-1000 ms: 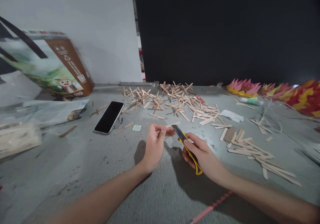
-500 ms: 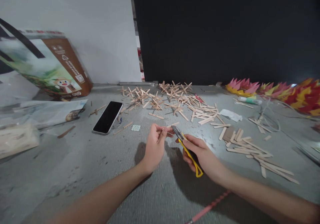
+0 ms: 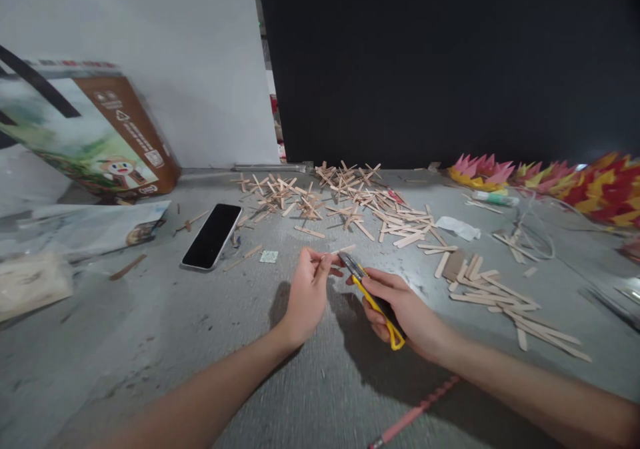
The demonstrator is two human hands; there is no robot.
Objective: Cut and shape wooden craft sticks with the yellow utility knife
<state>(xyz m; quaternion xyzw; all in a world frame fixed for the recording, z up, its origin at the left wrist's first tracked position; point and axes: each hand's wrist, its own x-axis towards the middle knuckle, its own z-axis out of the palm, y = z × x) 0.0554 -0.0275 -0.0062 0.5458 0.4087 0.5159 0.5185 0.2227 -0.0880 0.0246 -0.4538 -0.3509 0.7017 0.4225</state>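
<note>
Yellow-and-black plastic utility knife [image 3: 380,306], wrapped in the right-hand grip [image 3: 413,312], points to eleven o'clock — its tip beside the slim pale wooden stick [image 3: 347,249] the left-hand grip [image 3: 309,295] pinches toward two o'clock.

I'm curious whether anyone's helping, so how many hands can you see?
2: the left hand, pinching a thin stick, and the right hand, to its right, holding a cutter. No others show; hidden ones can't be ruled out.
</note>
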